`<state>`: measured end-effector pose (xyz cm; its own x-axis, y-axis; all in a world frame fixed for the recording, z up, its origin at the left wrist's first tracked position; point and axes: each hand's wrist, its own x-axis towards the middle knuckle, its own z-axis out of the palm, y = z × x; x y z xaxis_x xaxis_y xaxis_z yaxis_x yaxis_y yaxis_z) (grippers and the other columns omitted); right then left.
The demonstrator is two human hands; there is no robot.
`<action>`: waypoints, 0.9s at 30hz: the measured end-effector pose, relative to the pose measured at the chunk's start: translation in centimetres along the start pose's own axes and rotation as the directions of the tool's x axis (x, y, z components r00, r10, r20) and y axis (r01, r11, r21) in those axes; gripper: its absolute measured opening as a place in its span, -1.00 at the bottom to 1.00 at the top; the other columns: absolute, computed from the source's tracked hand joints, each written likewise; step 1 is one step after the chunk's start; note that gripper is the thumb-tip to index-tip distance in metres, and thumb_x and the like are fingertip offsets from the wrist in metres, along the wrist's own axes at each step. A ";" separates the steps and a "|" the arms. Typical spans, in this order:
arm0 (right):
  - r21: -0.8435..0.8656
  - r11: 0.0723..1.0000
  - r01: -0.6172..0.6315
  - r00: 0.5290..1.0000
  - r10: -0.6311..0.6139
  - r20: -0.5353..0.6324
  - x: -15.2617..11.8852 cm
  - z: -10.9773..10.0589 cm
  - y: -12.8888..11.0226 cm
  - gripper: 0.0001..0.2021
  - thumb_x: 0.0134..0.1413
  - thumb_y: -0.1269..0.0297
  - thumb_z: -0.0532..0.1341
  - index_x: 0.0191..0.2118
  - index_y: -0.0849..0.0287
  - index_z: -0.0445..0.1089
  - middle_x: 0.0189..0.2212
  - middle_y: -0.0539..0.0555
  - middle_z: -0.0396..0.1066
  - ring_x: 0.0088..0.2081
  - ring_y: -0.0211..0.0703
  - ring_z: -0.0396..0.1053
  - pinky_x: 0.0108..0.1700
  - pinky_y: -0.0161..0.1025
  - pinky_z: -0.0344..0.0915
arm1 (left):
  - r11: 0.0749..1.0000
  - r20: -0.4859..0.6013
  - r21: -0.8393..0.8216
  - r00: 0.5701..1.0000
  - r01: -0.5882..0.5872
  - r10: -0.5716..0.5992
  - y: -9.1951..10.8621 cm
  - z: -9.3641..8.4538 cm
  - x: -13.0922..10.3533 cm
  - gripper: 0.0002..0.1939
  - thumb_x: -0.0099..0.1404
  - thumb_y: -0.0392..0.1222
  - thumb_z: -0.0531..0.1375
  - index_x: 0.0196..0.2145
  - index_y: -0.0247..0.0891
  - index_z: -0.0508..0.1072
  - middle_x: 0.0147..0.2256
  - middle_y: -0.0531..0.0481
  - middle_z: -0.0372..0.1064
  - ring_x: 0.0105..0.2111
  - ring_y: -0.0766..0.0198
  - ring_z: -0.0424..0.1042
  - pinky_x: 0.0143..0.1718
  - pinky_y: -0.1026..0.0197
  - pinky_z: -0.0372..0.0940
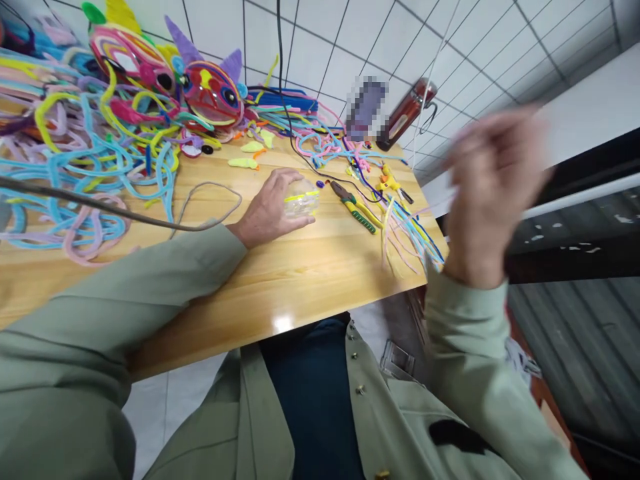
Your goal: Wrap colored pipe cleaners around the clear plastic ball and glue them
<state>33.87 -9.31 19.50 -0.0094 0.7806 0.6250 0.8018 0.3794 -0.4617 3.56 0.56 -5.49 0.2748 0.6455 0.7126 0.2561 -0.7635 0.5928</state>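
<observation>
My left hand [273, 210] rests on the wooden table and is closed around a clear, rounded plastic piece with a yellow band [301, 198]. Raised at the right, past the table's edge, my right hand [487, 187] is smeared by motion. Its fingers look bent, but I cannot make out whether they hold anything. Just right of the plastic piece lie pliers [356, 208] with green and yellow handles. Beyond them are a small yellow tool [393, 181] and a bundle of thin pastel fuzzy stems [407, 230].
Tangled fuzzy stems [85, 153] cover the table's left side. Two colourful fuzzy masks [213, 93] [133, 57] stand behind them. Pale yellow fuzzy pieces [243, 162] lie mid-table. A reddish flask [407, 115] leans near the tiled wall. Dark cables [281, 73] cross the view.
</observation>
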 end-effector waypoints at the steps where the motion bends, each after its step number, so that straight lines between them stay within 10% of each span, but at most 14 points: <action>1: -0.076 0.997 -0.001 0.986 0.014 0.166 -2.0 1.5 0.7 -0.80 0.59 -0.01 0.25 -0.08 -0.08 0.51 -0.14 0.13 0.59 -0.11 0.15 0.56 -0.02 0.11 0.55 | 1.000 -0.001 -0.005 1.000 0.000 0.000 0.0 0.0 0.0 -0.04 0.26 0.16 0.66 0.46 -0.08 0.40 0.37 -0.29 0.47 0.45 -0.33 0.50 0.59 -0.44 0.44; 3: -0.256 0.963 -0.083 0.823 0.211 0.527 -6.0 3.6 2.8 -0.84 0.50 0.07 0.27 -0.17 -0.05 0.49 -0.29 0.08 0.62 -0.25 0.13 0.55 -0.09 0.05 0.46 | 0.999 -0.005 -0.030 1.000 0.013 -0.013 -0.2 0.1 -0.1 -0.04 0.28 0.16 0.65 0.47 -0.08 0.39 0.38 -0.29 0.47 0.45 -0.32 0.50 0.59 -0.43 0.45; 7: -0.520 0.810 -0.273 0.679 0.544 0.492 -11.0 4.6 8.1 -0.87 0.39 0.21 0.25 -0.27 0.00 0.43 -0.29 0.23 0.68 -0.19 0.19 0.58 -0.10 0.00 0.39 | 0.996 -0.037 -0.064 0.998 0.055 -0.057 -0.9 0.4 -0.2 -0.05 0.27 0.28 0.65 0.44 -0.05 0.42 0.38 -0.28 0.47 0.45 -0.32 0.49 0.58 -0.44 0.44; 15: -0.297 0.851 -0.433 0.817 0.510 0.271 -7.1 2.1 13.0 -0.89 0.31 0.15 0.27 -0.27 -0.02 0.40 -0.27 0.12 0.63 -0.14 0.09 0.55 0.03 0.00 0.48 | 0.996 -0.037 -0.090 0.999 -0.001 -0.002 -1.5 0.2 -0.5 0.00 0.33 0.53 0.61 0.48 0.07 0.39 0.36 -0.13 0.48 0.41 -0.34 0.48 0.49 -0.67 0.43; 22: 0.202 0.941 -0.270 0.963 0.267 0.044 -4.5 -3.6 2.0 -0.94 0.24 0.23 0.49 -0.26 -0.10 0.64 -0.42 0.02 0.49 -0.43 -0.03 0.35 -0.33 -0.01 0.26 | 0.999 0.022 -0.037 0.999 -0.039 0.040 -1.1 -0.3 -0.4 0.01 0.34 0.49 0.61 0.50 0.04 0.37 0.40 -0.15 0.47 0.43 -0.36 0.46 0.48 -0.67 0.45; 27: 0.372 0.919 -0.131 0.991 0.133 0.019 -2.4 0.2 -3.2 -0.92 0.32 0.25 0.43 -0.26 -0.05 0.60 -0.43 -0.02 0.36 -0.47 -0.18 0.12 -0.43 -0.14 0.06 | 0.999 0.007 -0.017 0.999 -0.044 0.044 -0.1 -1.0 -0.2 -0.06 0.39 0.49 0.58 0.50 0.16 0.38 0.36 -0.16 0.51 0.40 -0.32 0.53 0.43 -0.66 0.51</action>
<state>31.18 -12.26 19.33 0.0863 0.8334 0.5459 0.5162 0.4313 -0.7400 2.56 0.50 -5.37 0.2928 0.6111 0.7354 0.2280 -0.7915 0.5670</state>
